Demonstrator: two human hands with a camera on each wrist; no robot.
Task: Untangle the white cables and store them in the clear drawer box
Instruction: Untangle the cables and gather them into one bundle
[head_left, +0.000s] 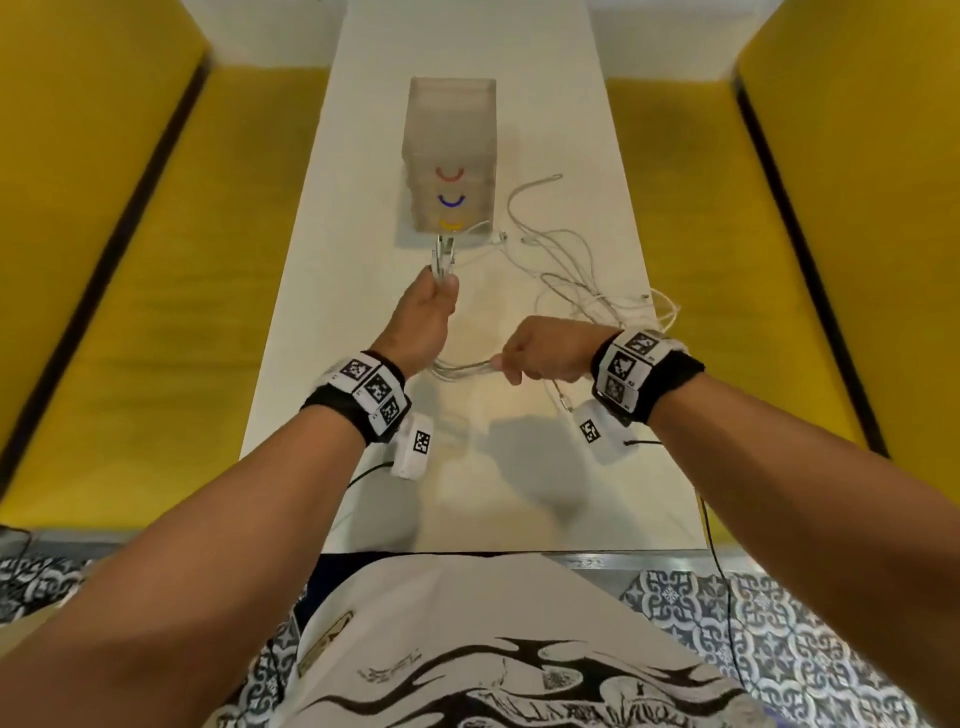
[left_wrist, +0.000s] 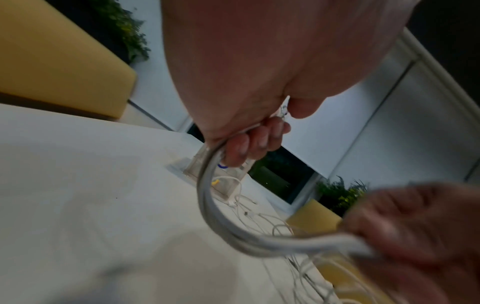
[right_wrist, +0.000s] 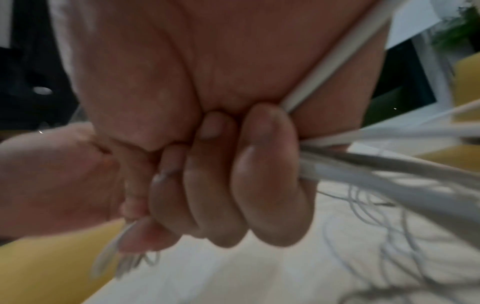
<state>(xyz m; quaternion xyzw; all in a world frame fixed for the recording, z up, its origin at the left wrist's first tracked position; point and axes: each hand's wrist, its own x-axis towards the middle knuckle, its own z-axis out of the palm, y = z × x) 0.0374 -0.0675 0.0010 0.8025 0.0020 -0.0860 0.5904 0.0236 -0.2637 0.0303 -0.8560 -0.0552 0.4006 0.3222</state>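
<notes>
In the head view your forearms are nearest, and beyond them your left hand (head_left: 428, 306) is closed around a folded bundle (head_left: 443, 257) of white cable whose ends stand up just in front of the box (head_left: 449, 156). Your right hand (head_left: 545, 353) is also closed on strands of this bundle. The other cables (head_left: 582, 270) lie loose on the table (head_left: 332, 260), to the right of the box, and some run under your right wrist. The left wrist view shows your left fingers (left_wrist: 253, 144) curled over the bundle, which curves down to your right hand. In the right wrist view your right fingers (right_wrist: 228, 185) are clamped on several strands, with more cable going out to the loose pile. I think the main risk is here: if you pull now, the pile may drag along and tighten into a knot, or a strand may catch the box and move it. All three drawers look closed.
</notes>
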